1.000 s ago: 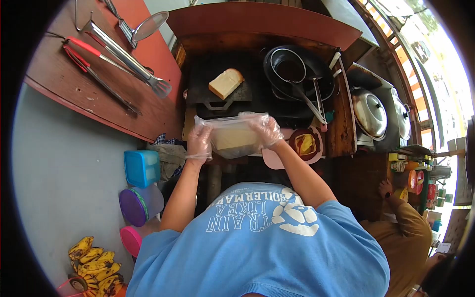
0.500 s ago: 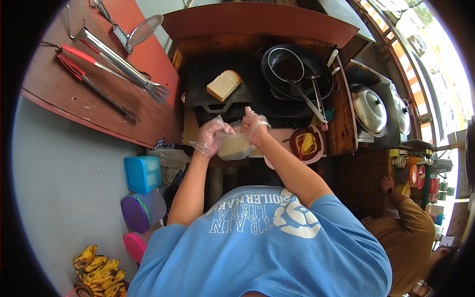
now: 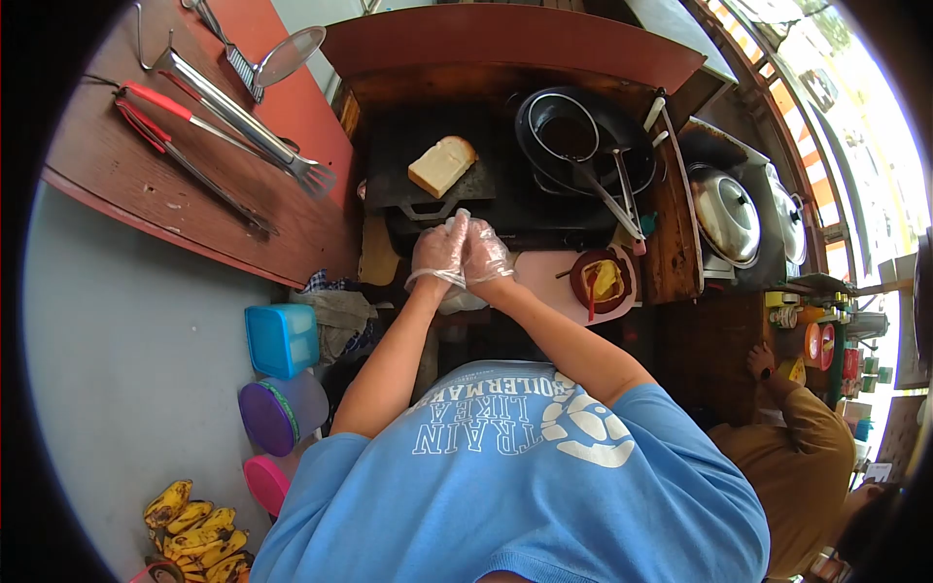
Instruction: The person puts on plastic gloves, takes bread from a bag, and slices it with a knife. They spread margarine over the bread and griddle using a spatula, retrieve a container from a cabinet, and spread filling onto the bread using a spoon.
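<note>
My left hand [image 3: 439, 255] and my right hand [image 3: 484, 251], both in clear plastic gloves, press together just in front of the griddle. Their fingers are closed and the thumbs lie side by side at the top. Below them shows part of a translucent plastic bag [image 3: 465, 300] with something pale in it; the hands cover most of it. Beyond the hands, a thick slice of bread [image 3: 442, 166] lies on the black griddle [image 3: 389, 146]. To the right, a brown bowl [image 3: 630, 282] with yellow and red contents sits on a pink board [image 3: 539, 272].
A black wok [image 3: 637, 175] with a strainer and tongs stands at the back right. Utensils such as red-handled tongs [image 3: 160, 102] hang on the left panel. Lidded pots [image 3: 724, 216] stand farther right. Bananas [image 3: 199, 530] and a blue container [image 3: 280, 340] are at the left. Another person's hand [image 3: 761, 361] rests on a counter.
My hands have come together from either side of the bag and now hide most of it. The bread, bowl and wok have stayed in place.
</note>
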`<control>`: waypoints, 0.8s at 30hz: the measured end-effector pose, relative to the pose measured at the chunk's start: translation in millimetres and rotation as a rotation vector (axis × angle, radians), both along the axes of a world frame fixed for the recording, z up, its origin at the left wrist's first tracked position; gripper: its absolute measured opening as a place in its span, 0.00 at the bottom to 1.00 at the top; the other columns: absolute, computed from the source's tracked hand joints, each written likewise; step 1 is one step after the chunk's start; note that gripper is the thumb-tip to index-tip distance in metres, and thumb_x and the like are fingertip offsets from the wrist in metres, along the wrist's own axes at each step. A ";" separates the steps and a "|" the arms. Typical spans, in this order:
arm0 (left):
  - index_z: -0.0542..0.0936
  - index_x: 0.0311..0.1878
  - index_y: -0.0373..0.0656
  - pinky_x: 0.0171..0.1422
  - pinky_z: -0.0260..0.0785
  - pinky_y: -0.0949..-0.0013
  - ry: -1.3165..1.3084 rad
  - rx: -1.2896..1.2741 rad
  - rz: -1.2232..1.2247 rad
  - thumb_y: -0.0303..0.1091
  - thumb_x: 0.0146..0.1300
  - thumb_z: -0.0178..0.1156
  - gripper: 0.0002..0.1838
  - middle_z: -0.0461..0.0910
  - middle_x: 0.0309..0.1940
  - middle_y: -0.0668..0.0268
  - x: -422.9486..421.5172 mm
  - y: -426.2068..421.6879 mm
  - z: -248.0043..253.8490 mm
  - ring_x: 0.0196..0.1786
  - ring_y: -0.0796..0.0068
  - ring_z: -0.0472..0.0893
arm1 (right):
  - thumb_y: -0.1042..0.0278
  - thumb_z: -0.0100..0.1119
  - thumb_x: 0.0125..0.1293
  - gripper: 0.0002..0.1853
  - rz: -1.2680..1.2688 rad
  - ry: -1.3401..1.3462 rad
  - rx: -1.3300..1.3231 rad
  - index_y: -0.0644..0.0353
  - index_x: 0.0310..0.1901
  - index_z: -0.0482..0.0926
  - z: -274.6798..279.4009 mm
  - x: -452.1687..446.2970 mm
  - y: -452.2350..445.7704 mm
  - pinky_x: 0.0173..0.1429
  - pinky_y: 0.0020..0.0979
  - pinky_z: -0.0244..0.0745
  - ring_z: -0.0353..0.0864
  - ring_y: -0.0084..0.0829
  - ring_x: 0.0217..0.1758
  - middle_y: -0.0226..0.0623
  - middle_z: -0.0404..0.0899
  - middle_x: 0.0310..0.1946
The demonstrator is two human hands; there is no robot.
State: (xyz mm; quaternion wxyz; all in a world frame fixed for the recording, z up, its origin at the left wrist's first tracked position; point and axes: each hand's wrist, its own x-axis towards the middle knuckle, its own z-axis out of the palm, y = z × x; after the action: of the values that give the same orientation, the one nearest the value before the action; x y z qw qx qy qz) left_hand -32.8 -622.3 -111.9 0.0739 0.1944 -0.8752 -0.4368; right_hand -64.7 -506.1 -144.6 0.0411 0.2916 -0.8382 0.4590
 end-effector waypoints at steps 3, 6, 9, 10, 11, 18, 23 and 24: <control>0.85 0.41 0.36 0.53 0.73 0.50 0.056 0.056 0.016 0.67 0.71 0.50 0.37 0.85 0.38 0.45 3.0 -0.4 -3.3 0.48 0.43 0.83 | 0.69 0.59 0.65 0.15 0.048 0.108 0.028 0.64 0.52 0.75 0.4 1.2 -0.5 0.54 0.51 0.75 0.80 0.57 0.49 0.55 0.80 0.45; 0.85 0.36 0.29 0.49 0.73 0.56 -0.003 0.230 0.079 0.69 0.69 0.53 0.41 0.86 0.35 0.44 5.6 -3.2 8.8 0.43 0.53 0.86 | 0.73 0.57 0.64 0.31 0.162 0.056 0.059 0.71 0.68 0.63 33.5 2.5 10.0 0.53 0.51 0.77 0.81 0.58 0.46 0.59 0.81 0.46; 0.84 0.37 0.27 0.49 0.73 0.57 -0.031 0.036 0.052 0.69 0.70 0.51 0.42 0.85 0.36 0.43 1.3 -6.0 -9.1 0.43 0.51 0.85 | 0.73 0.58 0.63 0.43 0.246 -0.002 0.295 0.72 0.76 0.47 49.0 -1.8 12.4 0.52 0.51 0.77 0.82 0.59 0.43 0.61 0.81 0.45; 0.84 0.38 0.26 0.48 0.73 0.57 -0.040 -0.028 0.041 0.69 0.70 0.51 0.43 0.85 0.36 0.43 0.8 -4.9 -7.6 0.42 0.51 0.84 | 0.73 0.59 0.62 0.49 0.289 -0.005 0.418 0.71 0.78 0.39 51.5 -3.8 14.4 0.51 0.51 0.77 0.82 0.59 0.42 0.62 0.81 0.44; 0.84 0.38 0.27 0.47 0.73 0.58 -0.044 0.015 0.026 0.65 0.71 0.53 0.40 0.86 0.35 0.45 0.7 -4.9 -5.9 0.41 0.54 0.84 | 0.73 0.59 0.62 0.49 0.281 -0.009 0.420 0.71 0.78 0.39 49.9 -3.8 14.8 0.51 0.51 0.77 0.82 0.59 0.42 0.62 0.81 0.44; 0.88 0.40 0.34 0.45 0.73 0.64 0.116 0.695 0.104 0.42 0.74 0.58 0.19 0.88 0.38 0.60 1.6 -14.2 -30.3 0.39 0.74 0.83 | 0.67 0.67 0.59 0.58 0.018 -0.349 -0.056 0.64 0.80 0.34 16.2 -2.0 17.3 0.65 0.39 0.76 0.85 0.46 0.57 0.47 0.82 0.58; 0.88 0.44 0.35 0.56 0.71 0.71 0.210 0.765 -0.125 0.39 0.76 0.58 0.16 0.86 0.45 0.64 17.5 -14.8 -0.2 0.48 0.76 0.81 | 0.69 0.64 0.61 0.54 0.021 -0.488 0.097 0.65 0.80 0.36 1.5 -27.5 17.0 0.63 0.35 0.77 0.86 0.42 0.56 0.42 0.84 0.55; 0.88 0.44 0.35 0.56 0.71 0.71 0.209 0.764 -0.130 0.39 0.76 0.58 0.16 0.86 0.45 0.64 17.3 -17.0 -2.4 0.48 0.76 0.81 | 0.70 0.63 0.62 0.53 0.104 -0.600 -0.101 0.65 0.80 0.38 -20.6 -35.1 12.9 0.63 0.34 0.77 0.86 0.41 0.55 0.41 0.85 0.53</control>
State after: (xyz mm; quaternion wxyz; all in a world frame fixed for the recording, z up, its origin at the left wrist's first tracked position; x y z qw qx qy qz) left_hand -15.6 -639.3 -114.3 0.0572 0.1066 -0.6482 -0.7518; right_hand -99.8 -493.2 -165.2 -0.2174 0.1832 -0.7730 0.5672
